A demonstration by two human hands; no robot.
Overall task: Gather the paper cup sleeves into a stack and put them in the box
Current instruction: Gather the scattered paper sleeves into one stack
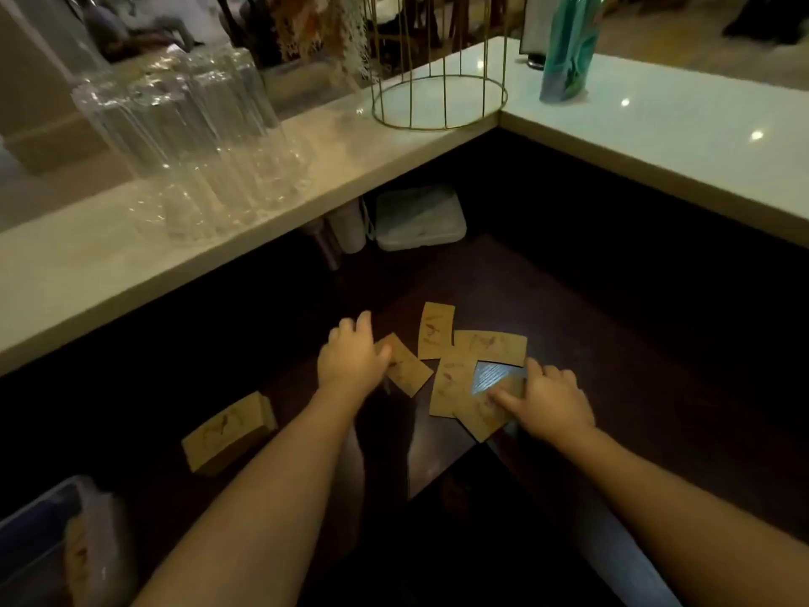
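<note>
Two bare arms reach in from the bottom of the frame over a dark brown wooden table (503, 273). The left hand (352, 357) sits in the middle of the frame with its fingers curled down, pressing on the edge of one flat brown paper cup sleeve (407, 365). The right hand (553, 398) is lower and to the right, lying flat with its fingers spread on another brown sleeve (481, 416). Neither hand is closed around anything. More loose brown sleeves (464, 348) lie scattered between and just above the hands, some overlapping.

A neat stack of brown sleeves (227, 431) rests at the lower left of the frame, well apart from the loose ones. In the bottom left corner is a clear plastic box (39, 536) with something brown in it.

A pale stone counter (131, 256) wraps around the top. On it stand clear plastic cups (188, 133) at the upper left, a gold wire basket (437, 81) at the top middle, and a teal bottle (569, 46) at the upper right.
</note>
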